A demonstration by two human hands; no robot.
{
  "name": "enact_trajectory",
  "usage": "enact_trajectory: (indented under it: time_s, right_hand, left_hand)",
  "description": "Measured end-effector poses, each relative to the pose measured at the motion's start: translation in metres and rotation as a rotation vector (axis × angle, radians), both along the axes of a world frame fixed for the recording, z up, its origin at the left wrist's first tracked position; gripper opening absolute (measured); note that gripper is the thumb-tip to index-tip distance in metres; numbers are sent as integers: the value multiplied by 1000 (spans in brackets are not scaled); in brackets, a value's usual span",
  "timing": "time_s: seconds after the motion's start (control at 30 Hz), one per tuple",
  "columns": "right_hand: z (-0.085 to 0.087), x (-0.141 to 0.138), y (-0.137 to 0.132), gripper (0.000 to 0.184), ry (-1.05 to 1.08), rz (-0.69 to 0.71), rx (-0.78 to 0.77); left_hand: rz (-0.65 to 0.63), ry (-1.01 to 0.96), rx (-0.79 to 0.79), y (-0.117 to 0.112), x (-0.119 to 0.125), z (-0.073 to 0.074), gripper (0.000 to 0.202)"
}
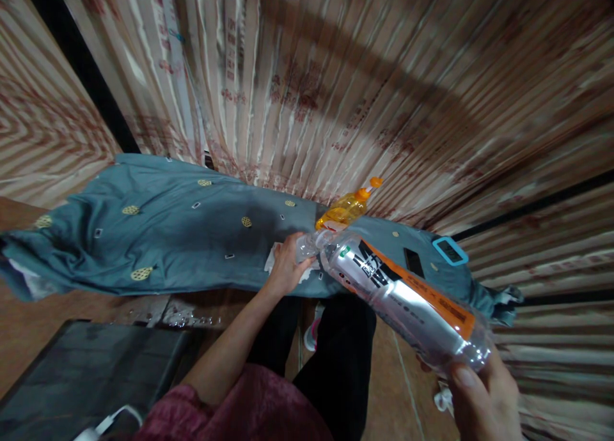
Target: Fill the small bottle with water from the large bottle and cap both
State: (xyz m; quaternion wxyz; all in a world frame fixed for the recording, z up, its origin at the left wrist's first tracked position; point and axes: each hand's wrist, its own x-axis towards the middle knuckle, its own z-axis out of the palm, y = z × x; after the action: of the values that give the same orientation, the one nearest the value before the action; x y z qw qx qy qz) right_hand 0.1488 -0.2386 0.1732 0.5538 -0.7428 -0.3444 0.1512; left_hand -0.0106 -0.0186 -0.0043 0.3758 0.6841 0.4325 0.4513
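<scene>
Single head view, looking down on a narrow surface draped with a grey-teal cloth [177, 236] printed with yellow pineapples and small pale rectangles. Right hand [487, 396]: grasping the large clear plastic bottle [407, 300] near its base, thumb on the near side, other fingers partly hidden behind. Bottle wears a silver, black and orange label; it is held aslant across the view, base at lower right, neck end directed toward the left hand. Left hand [285, 265]: fingers wrapped around a small clear plastic container [306, 246], its exact form partly covered by the grip. Container and bottle neck meet or overlap in this view; contact cannot be confirmed, and contents of the large bottle cannot be made out. White tissue [271, 260] on the cloth, beneath the left hand. Just beyond the neck end: pump bottle [343, 209] of yellow-orange liquid, orange top toward the pleated beige sheeting [307, 96] with reddish print behind. Right part of the cloth: dark flat rectangular object [413, 263], and farther right a light-blue-framed device [449, 251]. Lower left: dark flat-topped box [91, 358], with a white cable [118, 415] at its near side.
</scene>
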Motion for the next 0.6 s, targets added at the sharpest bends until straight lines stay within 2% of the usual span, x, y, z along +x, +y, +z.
enact_trajectory:
  time_s: [0.1, 0.27, 0.6]
  right_hand:
    - [1, -2, 2, 77, -9, -9, -4]
    - [4, -7, 5, 91, 34, -5, 2]
    - [-7, 8, -2, 79, 38, 6, -19]
  left_hand:
    - [-6, 1, 1, -1, 0, 1, 54]
    - [-13, 10, -10, 0, -1, 1, 55]
    - [-24, 18, 11, 0, 0, 1, 55]
